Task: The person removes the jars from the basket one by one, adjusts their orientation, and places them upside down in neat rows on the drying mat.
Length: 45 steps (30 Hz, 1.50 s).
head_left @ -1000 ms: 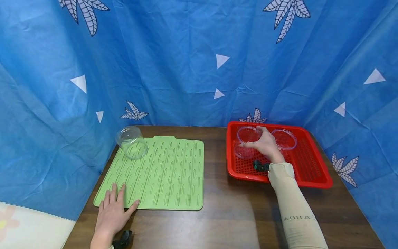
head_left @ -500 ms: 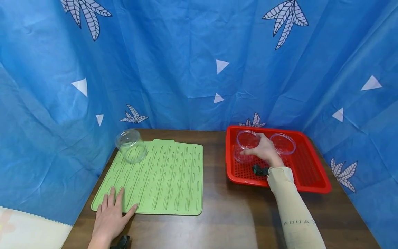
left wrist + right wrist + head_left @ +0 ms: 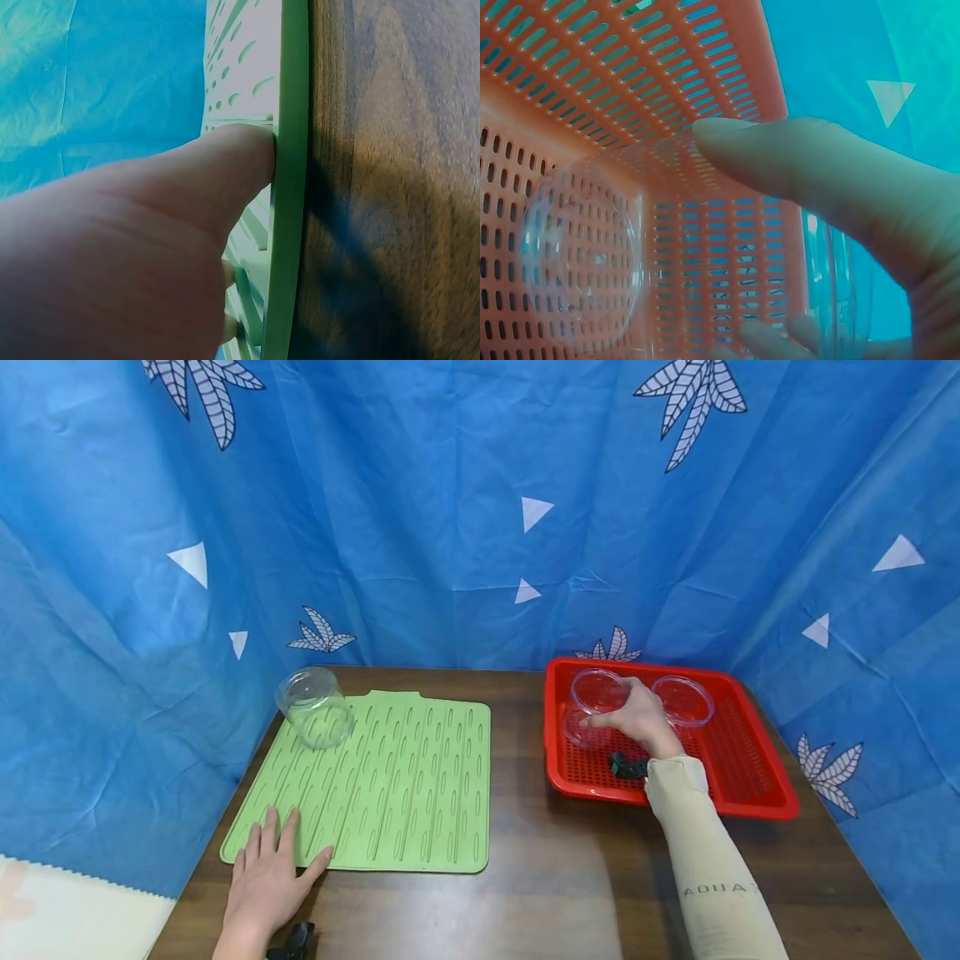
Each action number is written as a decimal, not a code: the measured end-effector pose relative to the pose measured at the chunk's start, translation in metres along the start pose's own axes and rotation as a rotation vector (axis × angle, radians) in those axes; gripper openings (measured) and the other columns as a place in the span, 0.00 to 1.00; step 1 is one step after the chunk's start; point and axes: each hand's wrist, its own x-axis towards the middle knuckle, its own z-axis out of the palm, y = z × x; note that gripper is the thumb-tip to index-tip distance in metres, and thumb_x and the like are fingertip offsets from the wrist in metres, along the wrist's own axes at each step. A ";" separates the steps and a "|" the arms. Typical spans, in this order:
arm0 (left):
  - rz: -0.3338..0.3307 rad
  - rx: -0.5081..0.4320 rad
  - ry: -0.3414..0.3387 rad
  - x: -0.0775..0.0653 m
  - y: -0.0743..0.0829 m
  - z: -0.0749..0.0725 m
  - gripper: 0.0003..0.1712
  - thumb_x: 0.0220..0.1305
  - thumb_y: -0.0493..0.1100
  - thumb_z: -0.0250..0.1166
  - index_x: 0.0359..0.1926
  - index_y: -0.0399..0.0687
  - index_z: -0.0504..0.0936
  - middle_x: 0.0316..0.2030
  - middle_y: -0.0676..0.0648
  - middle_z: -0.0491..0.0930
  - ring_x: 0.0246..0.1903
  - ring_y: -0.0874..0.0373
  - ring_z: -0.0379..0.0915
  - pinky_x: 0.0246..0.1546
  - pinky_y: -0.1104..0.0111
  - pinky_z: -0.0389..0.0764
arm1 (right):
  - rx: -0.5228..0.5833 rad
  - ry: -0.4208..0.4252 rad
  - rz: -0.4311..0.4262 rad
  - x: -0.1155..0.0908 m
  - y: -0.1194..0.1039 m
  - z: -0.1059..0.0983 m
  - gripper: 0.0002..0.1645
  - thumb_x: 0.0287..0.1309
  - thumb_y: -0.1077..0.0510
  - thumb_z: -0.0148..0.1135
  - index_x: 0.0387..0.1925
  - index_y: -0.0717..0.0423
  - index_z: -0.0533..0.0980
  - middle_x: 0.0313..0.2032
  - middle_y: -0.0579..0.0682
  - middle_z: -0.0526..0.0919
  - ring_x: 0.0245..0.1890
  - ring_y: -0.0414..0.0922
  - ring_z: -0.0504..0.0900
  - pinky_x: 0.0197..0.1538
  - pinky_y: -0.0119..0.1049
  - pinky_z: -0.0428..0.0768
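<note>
In the head view my right hand point(image 3: 637, 718) reaches into the red basket point(image 3: 772, 808). It grips a clear plastic jar point(image 3: 587, 733) at the basket's left end, thumb on the near side and fingers round the back. The right wrist view shows the thumb across the jar's transparent wall point(image 3: 667, 169), with fingertips on its other side. A second clear jar point(image 3: 684, 703) stands just right of that hand, partly hidden by it. My left hand point(image 3: 266, 877) rests with fingers spread on the near left corner of the green ridged mat point(image 3: 405, 793). The left wrist view has its thumb point(image 3: 240, 154) at the mat's edge.
Another clear jar point(image 3: 315, 708) stands at the mat's far left corner. Mat and basket lie apart on a brown wooden table point(image 3: 517, 827). A blue patterned curtain point(image 3: 405, 527) hangs behind and on both sides.
The head view shifts slightly up and down. Both hands and the jars stay in nearly the same places.
</note>
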 end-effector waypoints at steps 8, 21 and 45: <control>0.011 0.014 0.018 -0.002 0.002 -0.001 0.59 0.66 0.75 0.52 0.75 0.31 0.50 0.73 0.21 0.37 0.68 0.19 0.33 0.61 0.28 0.43 | 0.022 0.055 -0.044 -0.008 0.000 -0.004 0.70 0.37 0.41 0.83 0.74 0.60 0.52 0.66 0.65 0.67 0.62 0.63 0.66 0.50 0.60 0.81; 0.038 -0.004 0.031 0.003 0.001 -0.003 0.57 0.68 0.72 0.52 0.74 0.28 0.51 0.70 0.19 0.41 0.66 0.17 0.38 0.58 0.27 0.47 | 0.018 0.200 -0.170 -0.036 -0.004 -0.018 0.66 0.40 0.38 0.81 0.73 0.59 0.57 0.64 0.62 0.71 0.60 0.62 0.69 0.48 0.61 0.82; 0.479 -0.324 0.428 0.050 0.120 -0.065 0.51 0.54 0.60 0.75 0.74 0.53 0.62 0.71 0.48 0.62 0.68 0.47 0.60 0.61 0.43 0.67 | -0.080 0.470 -0.433 -0.084 -0.060 -0.030 0.63 0.35 0.44 0.85 0.72 0.49 0.62 0.63 0.53 0.74 0.60 0.55 0.71 0.48 0.61 0.82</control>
